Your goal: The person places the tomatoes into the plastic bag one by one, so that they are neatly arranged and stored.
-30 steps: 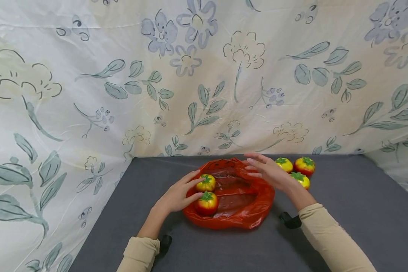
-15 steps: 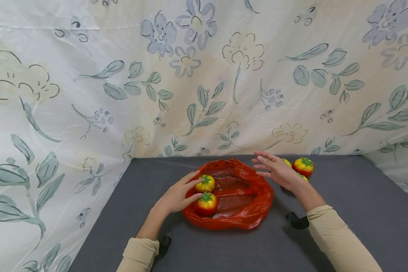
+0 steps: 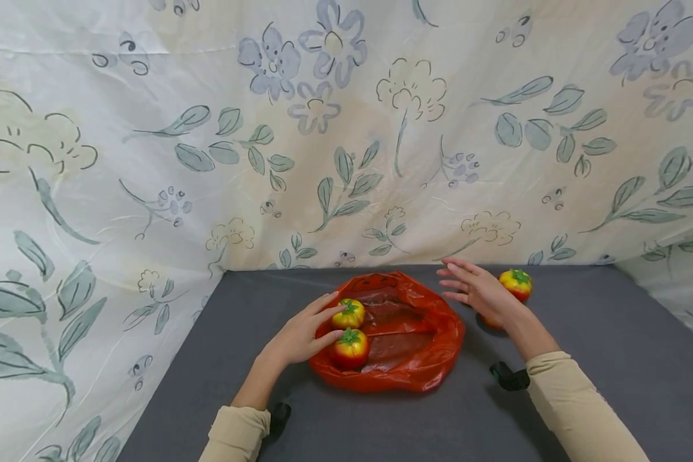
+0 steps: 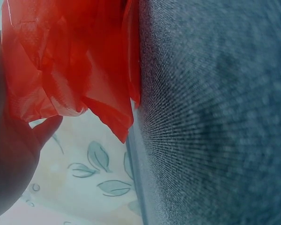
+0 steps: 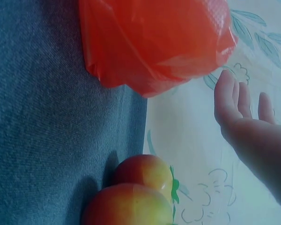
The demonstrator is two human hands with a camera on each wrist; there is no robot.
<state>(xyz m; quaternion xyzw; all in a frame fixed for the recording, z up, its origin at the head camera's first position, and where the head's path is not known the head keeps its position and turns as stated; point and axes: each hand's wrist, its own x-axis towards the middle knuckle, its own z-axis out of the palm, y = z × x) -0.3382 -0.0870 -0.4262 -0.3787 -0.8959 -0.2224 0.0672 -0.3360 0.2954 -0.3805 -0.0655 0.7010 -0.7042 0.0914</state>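
An open red plastic bag (image 3: 433,359) sits on the grey table, its rim spread wide. Two yellow-red tomatoes with green leafy tops lie at its left side, the rear tomato (image 3: 349,314) and the front tomato (image 3: 351,350). My left hand (image 3: 300,330) rests over the bag's left rim, fingers extended, with fingertips and thumb at these tomatoes. My right hand (image 3: 485,295) hovers right of the bag with loosely extended fingers, holding nothing. Behind it is a tomato (image 3: 516,284); another tomato (image 3: 491,322) is mostly hidden under the hand.
Two tomatoes stand close together in the right wrist view, the nearer tomato (image 5: 129,206) overlapping the farther one. A floral curtain (image 3: 346,160) hangs along the back and left of the grey table (image 3: 381,430).
My right hand has moved right, away from the bag's rim and over the tomatoes on the right, hiding more of them. My left hand and the bag have stayed in place.
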